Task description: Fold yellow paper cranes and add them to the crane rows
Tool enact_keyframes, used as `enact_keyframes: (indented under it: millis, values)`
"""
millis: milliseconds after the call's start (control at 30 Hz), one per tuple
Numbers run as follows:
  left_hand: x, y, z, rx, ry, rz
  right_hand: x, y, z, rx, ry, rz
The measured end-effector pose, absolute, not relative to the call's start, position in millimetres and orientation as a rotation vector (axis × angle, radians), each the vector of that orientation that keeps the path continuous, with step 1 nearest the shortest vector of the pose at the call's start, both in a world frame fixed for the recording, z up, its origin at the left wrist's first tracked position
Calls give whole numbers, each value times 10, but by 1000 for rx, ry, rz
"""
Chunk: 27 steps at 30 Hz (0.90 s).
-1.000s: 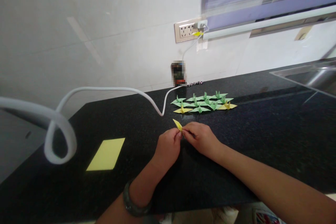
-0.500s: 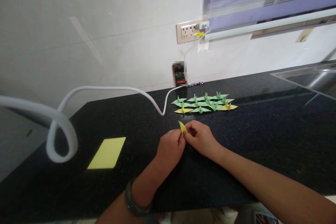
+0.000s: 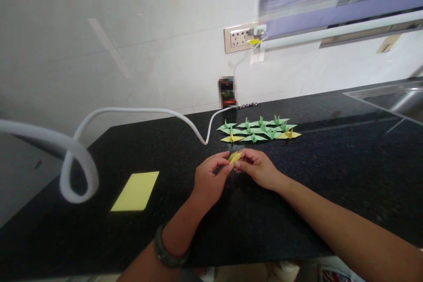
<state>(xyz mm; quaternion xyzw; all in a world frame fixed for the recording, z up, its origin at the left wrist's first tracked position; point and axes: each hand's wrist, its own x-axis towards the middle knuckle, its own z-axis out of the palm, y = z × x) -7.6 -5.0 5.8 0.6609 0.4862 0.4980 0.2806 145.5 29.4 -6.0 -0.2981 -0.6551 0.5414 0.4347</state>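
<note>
Between my hands is a small piece of folded yellow paper [image 3: 234, 157], held just above the dark counter. My left hand [image 3: 211, 176] pinches its left side, and my right hand [image 3: 259, 167] grips the right side with thumb and fingers. Fingertips partly cover the folds. Just beyond my hands stand several folded paper cranes in rows, mostly green, such as the green crane [image 3: 254, 138]; a yellow crane [image 3: 231, 138] and another yellow crane [image 3: 289, 134] sit at the front corners. To the left lies a flat stack of yellow paper [image 3: 137, 191].
A thick white cable [image 3: 148, 110] loops in the left foreground and runs to a blurred-out phone-like object [image 3: 228, 92] leaning on the wall. Above it is a wall socket [image 3: 238, 38] with a plugged-in charger. A metal sink [image 3: 396, 99] borders the counter [image 3: 330, 176] at right.
The folded yellow paper has turned from upright to a flatter, tilted position. My left hand's fingers have opened out from a closed fist into a looser pinch.
</note>
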Motion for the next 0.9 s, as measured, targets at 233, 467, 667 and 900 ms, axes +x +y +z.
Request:
enact_keyframes:
  millis: [233,467,667,900]
  values:
    - [-83,-82,151,1980,1334,1314,1442,304,-78,-703,-1579,1445]
    - [-90,-90,151,1955,1450,1340,1425,277,-65,-691,-1484,1533]
    - [-71,-93,132,1806,1419,1383,1420,261,-36,-689,-1454,1546]
    - [-53,-67,89,1873,1432,1447,1422,266,-38,-680,-1447,1532]
